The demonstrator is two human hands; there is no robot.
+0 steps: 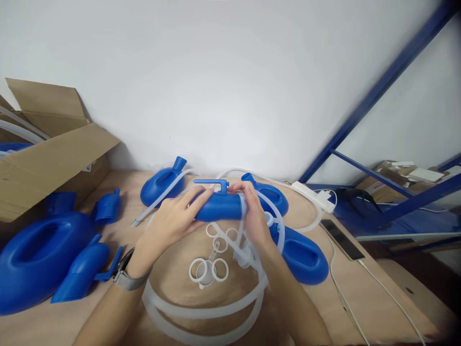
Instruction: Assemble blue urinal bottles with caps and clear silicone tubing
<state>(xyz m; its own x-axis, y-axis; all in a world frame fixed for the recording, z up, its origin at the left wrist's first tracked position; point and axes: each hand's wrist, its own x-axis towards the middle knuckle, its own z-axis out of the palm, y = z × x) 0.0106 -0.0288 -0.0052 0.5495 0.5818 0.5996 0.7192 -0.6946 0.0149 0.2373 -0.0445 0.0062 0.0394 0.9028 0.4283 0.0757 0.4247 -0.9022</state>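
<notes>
A blue plastic spout piece (219,207) with a lever-like handle on top lies level between my hands. My left hand (178,214), with a watch on its wrist, is wrapped over the spout's left end. My right hand (254,214) curls round its right end, where a translucent plastic edge (243,204) shows; the fingertips are partly hidden behind the spout. Below my hands are several white rings (220,270) and a clear round cap (205,275). A coiled translucent tube (201,312) lies in front, running up beside my right forearm.
Blue urinal bottles stand at the back left (160,186), back right (275,197), right (306,257) and left (46,259). Near the left one are blue spouts (86,264). A cardboard box (57,158), power strip (313,196), phone (342,240) and blue metal frame (374,91) flank the table.
</notes>
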